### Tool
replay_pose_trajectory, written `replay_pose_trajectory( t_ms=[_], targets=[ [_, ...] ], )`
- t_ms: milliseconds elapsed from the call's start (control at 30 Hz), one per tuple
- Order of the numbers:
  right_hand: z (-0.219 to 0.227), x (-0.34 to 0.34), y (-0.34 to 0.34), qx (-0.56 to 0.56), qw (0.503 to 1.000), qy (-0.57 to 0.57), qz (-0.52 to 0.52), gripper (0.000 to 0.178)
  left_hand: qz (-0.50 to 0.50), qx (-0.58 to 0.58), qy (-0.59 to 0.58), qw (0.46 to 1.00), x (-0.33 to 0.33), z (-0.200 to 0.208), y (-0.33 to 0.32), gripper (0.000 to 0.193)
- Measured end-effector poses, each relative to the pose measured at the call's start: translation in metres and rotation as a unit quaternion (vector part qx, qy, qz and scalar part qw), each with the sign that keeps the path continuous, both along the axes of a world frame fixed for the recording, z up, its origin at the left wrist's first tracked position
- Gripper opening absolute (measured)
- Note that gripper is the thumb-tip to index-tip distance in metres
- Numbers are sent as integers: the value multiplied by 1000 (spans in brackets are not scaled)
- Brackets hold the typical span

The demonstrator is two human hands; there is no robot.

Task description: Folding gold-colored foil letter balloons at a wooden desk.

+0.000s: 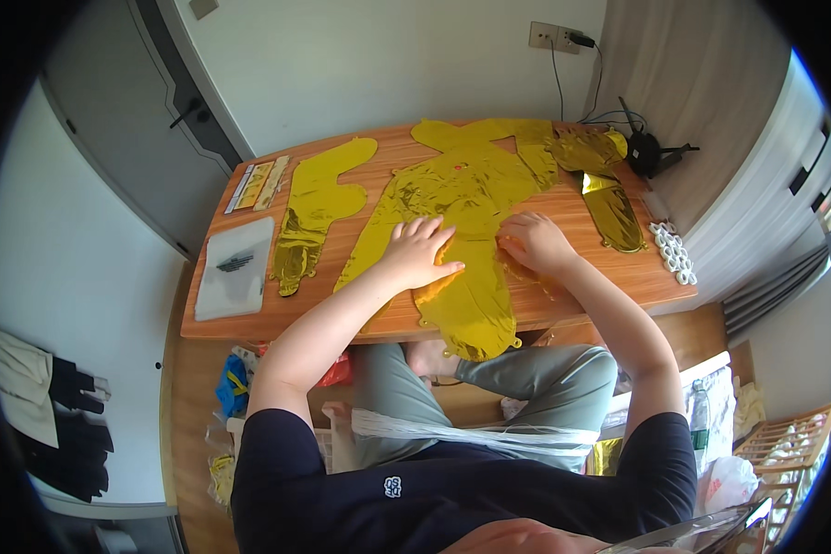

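Observation:
A large flat, uninflated gold foil balloon lies across the middle of the table, its lower end hanging over the near edge. My left hand rests on the foil with fingers spread and thumb pointing right. At the right edge of the same balloon, my right hand has its fingers bent together on the foil; its thumb is hidden. Orange reflections of skin show in the foil beside both hands. Another flat gold foil balloon lies to the left, and a folded gold foil piece lies to the right.
On the wooden table are clear plastic sheets with dark sticks, card strips, a black router and white rings. White strings lie across my lap. A plastic bottle stands at the lower right.

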State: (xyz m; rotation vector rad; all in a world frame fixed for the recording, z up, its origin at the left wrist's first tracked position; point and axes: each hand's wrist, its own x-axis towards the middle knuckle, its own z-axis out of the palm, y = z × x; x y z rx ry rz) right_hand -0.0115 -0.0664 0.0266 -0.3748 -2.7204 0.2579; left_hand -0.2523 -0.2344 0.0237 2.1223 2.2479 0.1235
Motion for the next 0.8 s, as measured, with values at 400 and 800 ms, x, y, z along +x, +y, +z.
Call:
replay_pose_trajectory(
  t_ms=[400, 800],
  targets=[
    [-10, 3, 2, -15, 998, 53, 17, 25, 21, -71, -49, 996, -46, 3, 12, 90],
    [-14, 4, 3, -9, 999, 44, 15, 27, 50, -115, -139, 982, -77, 14, 50, 87]
  ],
)
